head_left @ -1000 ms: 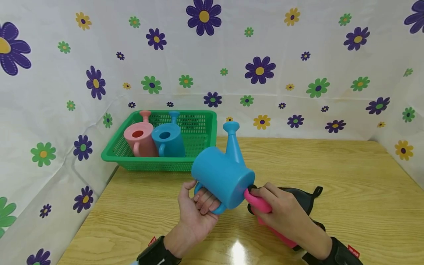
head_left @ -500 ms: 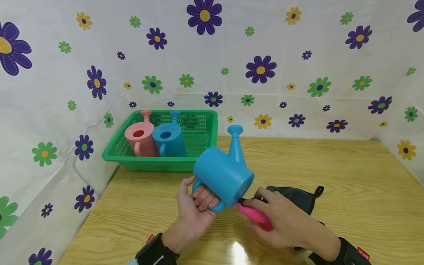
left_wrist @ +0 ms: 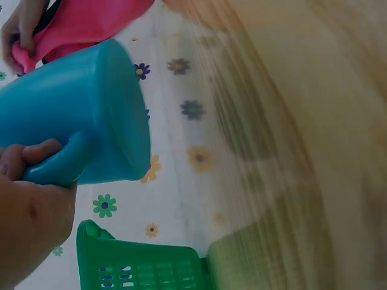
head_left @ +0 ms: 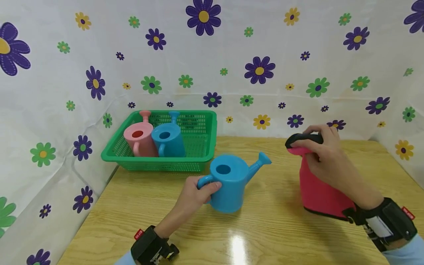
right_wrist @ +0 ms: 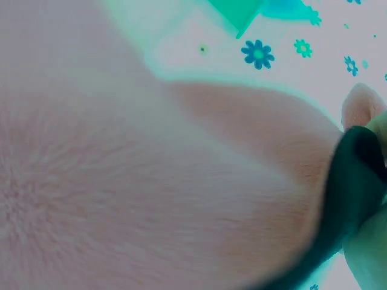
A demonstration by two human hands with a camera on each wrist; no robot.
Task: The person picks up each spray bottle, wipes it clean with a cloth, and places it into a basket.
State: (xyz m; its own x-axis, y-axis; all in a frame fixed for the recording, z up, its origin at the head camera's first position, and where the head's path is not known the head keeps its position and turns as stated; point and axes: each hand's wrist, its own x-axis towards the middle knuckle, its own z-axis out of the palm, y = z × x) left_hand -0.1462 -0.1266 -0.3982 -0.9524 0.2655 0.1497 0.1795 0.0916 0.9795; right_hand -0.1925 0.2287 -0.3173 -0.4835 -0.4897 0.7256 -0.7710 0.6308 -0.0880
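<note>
In the head view my left hand (head_left: 198, 193) grips the handle of a blue watering can (head_left: 228, 191). The can is upright, its spout pointing right. A gap shows between its base and the tabletop in the left wrist view. At the right, my right hand (head_left: 331, 158) pinches the top of a soft pink and black mitt (head_left: 319, 187), which hangs over the table with its dark-edged end down. The mitt's dark part (right_wrist: 354, 187) lies against the fingers in the right wrist view. Can and mitt are apart.
A green plastic basket (head_left: 122, 160) stands at the back left of the wooden table (head_left: 265, 235). Inside it a pink watering can (head_left: 145, 141) and another blue watering can (head_left: 173, 145) stand upright. A flower-patterned white cloth (head_left: 232, 48) rises behind the table.
The left hand has turned the watering can from tipped to upright. My right hand has drawn the mitt away from the can's base, lifting it up and to the right.
</note>
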